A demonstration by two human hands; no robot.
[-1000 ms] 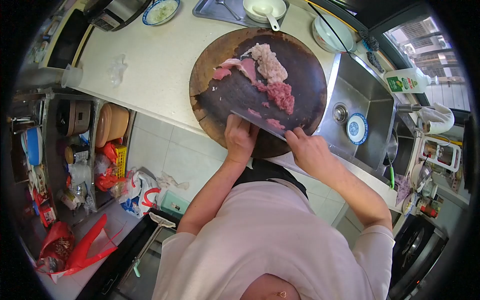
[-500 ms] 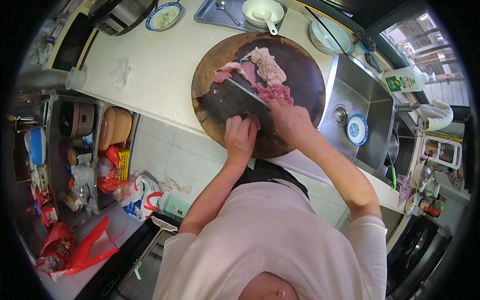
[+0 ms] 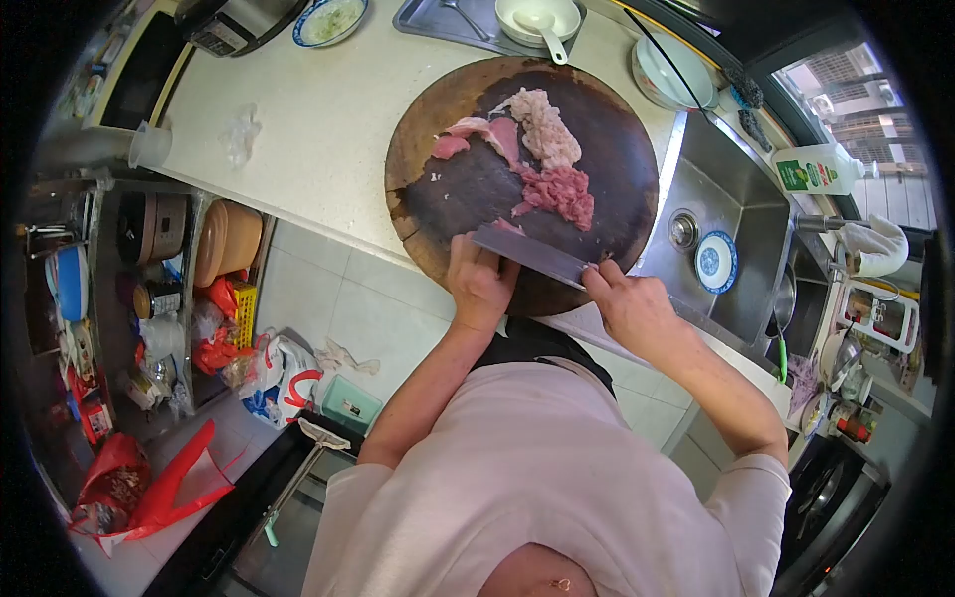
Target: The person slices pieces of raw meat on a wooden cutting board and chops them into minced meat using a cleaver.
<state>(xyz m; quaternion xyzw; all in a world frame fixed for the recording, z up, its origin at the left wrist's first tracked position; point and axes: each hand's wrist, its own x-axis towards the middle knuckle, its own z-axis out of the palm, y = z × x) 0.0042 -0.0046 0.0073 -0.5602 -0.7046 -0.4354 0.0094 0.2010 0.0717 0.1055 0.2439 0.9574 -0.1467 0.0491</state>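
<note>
A round dark wooden chopping board [image 3: 428,119] lies on the counter. My right hand [image 3: 633,306] is closed around the handle of a cleaver [image 3: 532,256], whose wide blade reaches left over the board's near part. Close behind the blade's left end, my left hand [image 3: 481,284] has its fingers curled at the board's near edge; what they press on is hidden. A small pink meat piece [image 3: 509,228] shows just beyond the blade. Farther up the board are red minced meat [image 3: 560,193], a pale minced pile [image 3: 545,129] and pink meat slices [image 3: 503,137].
Right of the board is a sink [image 3: 741,184] holding a blue-and-white dish [image 3: 716,262]. Behind the board stand a metal tray [image 3: 422,20] with a white bowl [image 3: 517,12] and, farther right, a large bowl [image 3: 657,75]. A blue-rimmed plate [image 3: 328,22] sits at the back left.
The cleaver has come from the meat slices back to the board's near side, my right hand moving toward me and right. The red mince now sits apart from the blade.
</note>
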